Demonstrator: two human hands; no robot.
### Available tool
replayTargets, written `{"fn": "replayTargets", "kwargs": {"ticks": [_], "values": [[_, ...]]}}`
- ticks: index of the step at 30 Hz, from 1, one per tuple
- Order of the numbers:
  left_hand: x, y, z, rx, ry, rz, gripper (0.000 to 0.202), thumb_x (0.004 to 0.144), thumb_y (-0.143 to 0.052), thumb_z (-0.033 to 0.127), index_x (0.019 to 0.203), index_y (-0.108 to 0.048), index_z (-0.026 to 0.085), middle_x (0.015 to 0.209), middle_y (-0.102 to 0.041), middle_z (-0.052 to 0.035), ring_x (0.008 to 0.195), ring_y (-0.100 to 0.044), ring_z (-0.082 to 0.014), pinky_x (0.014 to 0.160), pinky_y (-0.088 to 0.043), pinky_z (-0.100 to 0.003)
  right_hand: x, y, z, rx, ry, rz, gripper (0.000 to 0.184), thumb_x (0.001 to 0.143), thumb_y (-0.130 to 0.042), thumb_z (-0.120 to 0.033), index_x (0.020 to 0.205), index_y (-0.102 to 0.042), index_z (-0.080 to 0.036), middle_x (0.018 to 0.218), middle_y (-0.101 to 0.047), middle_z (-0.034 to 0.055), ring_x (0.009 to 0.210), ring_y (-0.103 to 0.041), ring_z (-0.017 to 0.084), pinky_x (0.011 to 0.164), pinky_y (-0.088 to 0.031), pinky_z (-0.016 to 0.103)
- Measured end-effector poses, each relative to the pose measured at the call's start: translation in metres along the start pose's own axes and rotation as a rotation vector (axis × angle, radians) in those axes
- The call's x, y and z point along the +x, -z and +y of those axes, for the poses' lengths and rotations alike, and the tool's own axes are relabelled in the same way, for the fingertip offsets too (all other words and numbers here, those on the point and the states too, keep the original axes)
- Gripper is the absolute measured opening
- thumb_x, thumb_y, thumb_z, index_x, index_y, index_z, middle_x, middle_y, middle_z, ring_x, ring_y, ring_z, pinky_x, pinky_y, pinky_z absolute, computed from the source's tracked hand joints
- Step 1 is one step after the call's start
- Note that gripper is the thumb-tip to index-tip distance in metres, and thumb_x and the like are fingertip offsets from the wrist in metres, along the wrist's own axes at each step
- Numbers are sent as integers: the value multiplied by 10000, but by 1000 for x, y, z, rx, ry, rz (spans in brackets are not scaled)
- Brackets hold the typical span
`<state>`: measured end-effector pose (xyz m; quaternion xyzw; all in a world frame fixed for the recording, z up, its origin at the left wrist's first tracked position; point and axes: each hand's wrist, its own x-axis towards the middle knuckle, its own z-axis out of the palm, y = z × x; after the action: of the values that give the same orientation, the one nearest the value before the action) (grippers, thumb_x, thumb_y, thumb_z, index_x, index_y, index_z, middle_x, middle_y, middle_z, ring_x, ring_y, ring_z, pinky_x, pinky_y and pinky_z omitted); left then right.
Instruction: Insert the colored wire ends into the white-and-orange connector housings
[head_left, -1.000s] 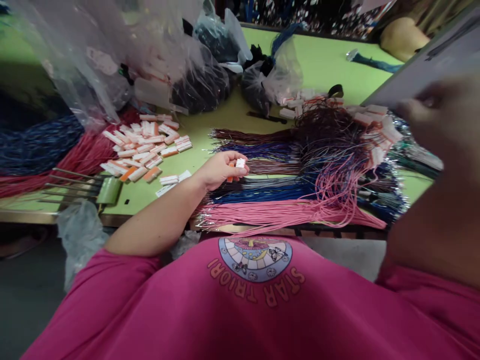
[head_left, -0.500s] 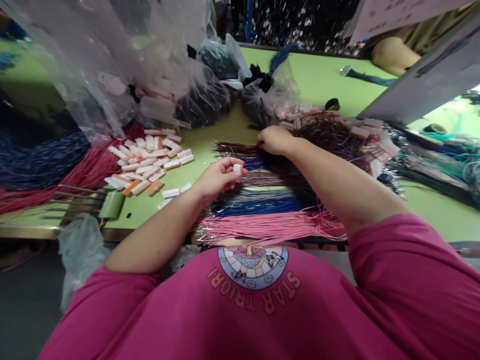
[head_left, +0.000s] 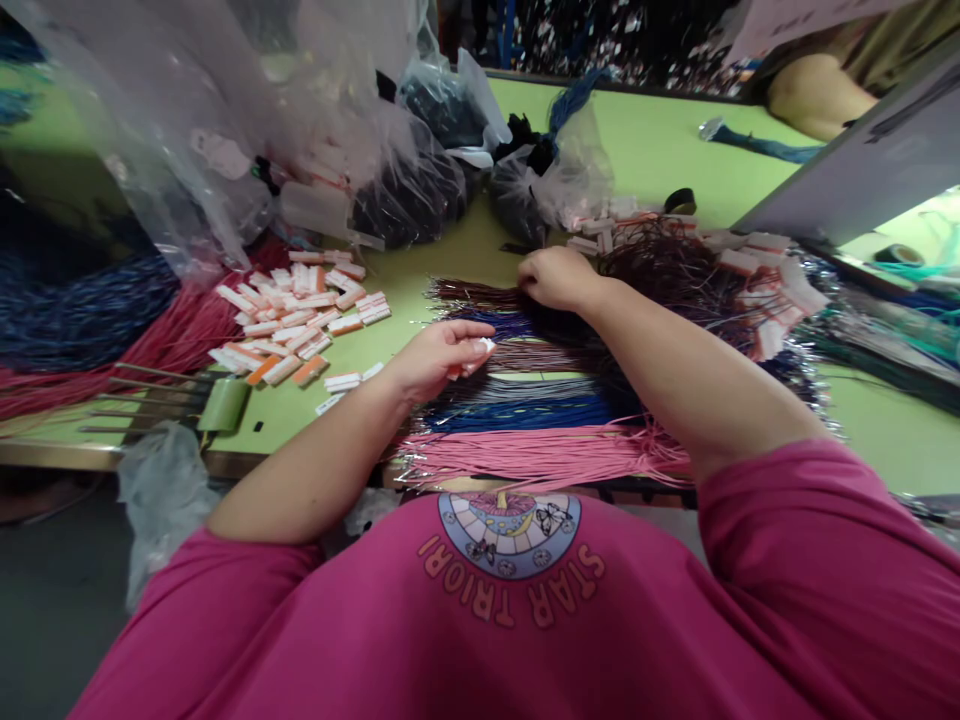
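Note:
My left hand (head_left: 442, 360) is closed on a small white connector housing (head_left: 487, 345), pinched between thumb and fingers above the wires. My right hand (head_left: 556, 278) has its fingers pressed together at the bundle of dark brown wires (head_left: 476, 293); whether a single wire is between the fingertips is hidden. Below lie more bundles side by side: purple-blue wires (head_left: 506, 323), brownish wires (head_left: 536, 356), grey wires (head_left: 525, 388), blue wires (head_left: 525, 413) and pink wires (head_left: 525, 450). Their shiny metal ends point left.
White and orange connectors (head_left: 300, 315) lie heaped to the left, beside red wires (head_left: 172, 330) and a green block with metal rods (head_left: 225, 405). Plastic bags (head_left: 409, 185) stand behind. A dark wire tangle (head_left: 660, 265) lies right, near a grey panel (head_left: 847, 160). Another person's arm (head_left: 817, 95) rests across the table.
My left hand has tilted, so the white connector sits a little lower and to the right, more covered by the thumb. My right hand stays at the brown wires. The view has shifted slightly.

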<state>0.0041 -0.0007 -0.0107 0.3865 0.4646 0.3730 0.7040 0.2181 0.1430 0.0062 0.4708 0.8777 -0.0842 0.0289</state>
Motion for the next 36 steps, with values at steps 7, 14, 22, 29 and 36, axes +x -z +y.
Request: {"fn": "replayTargets", "kwargs": {"ticks": [7, 14, 22, 29, 36], "values": [[2, 0, -2, -96, 2, -28, 363, 743, -873, 253, 1035, -690, 135, 719, -645, -1, 555, -545, -77, 462, -341, -201, -1, 12, -4, 280, -65, 7, 295, 808, -602, -128, 1027, -795, -170, 1009, -790, 77, 931, -674, 228, 832, -505, 345], [0, 1, 0, -201, -47, -67, 482, 650, -960, 308, 1022, -688, 168, 715, -631, 19, 555, -577, -86, 397, -297, -167, 1, 26, 9, 694, 28, 114, 209, 804, -682, -204, 989, -777, -179, 881, -746, 48, 805, -618, 185, 732, -499, 326], [0, 0, 1, -293, -105, -83, 561, 553, -999, 262, 1027, -725, 138, 722, -677, 3, 523, -569, -73, 412, -387, -178, -34, 27, -13, 663, 416, -17, 155, 826, -681, -242, 943, -759, -176, 809, -711, -6, 746, -605, 134, 725, -474, 281], [3, -2, -5, -245, -143, 1, 467, 620, -960, 209, 1007, -704, 163, 726, -670, 28, 531, -579, -67, 401, -350, -163, -61, -8, -33, 601, 425, 216, 249, 884, -564, -270, 961, -771, -154, 942, -778, 59, 852, -659, 166, 817, -468, 292], [8, -1, -10, -209, -202, 29, 446, 673, -940, 233, 1038, -691, 171, 750, -662, 26, 552, -589, -62, 426, -381, -159, -64, -14, -42, 410, 266, 247, 343, 966, -513, -327, 1033, -809, -167, 936, -795, 67, 831, -676, 177, 767, -395, 284]]}}
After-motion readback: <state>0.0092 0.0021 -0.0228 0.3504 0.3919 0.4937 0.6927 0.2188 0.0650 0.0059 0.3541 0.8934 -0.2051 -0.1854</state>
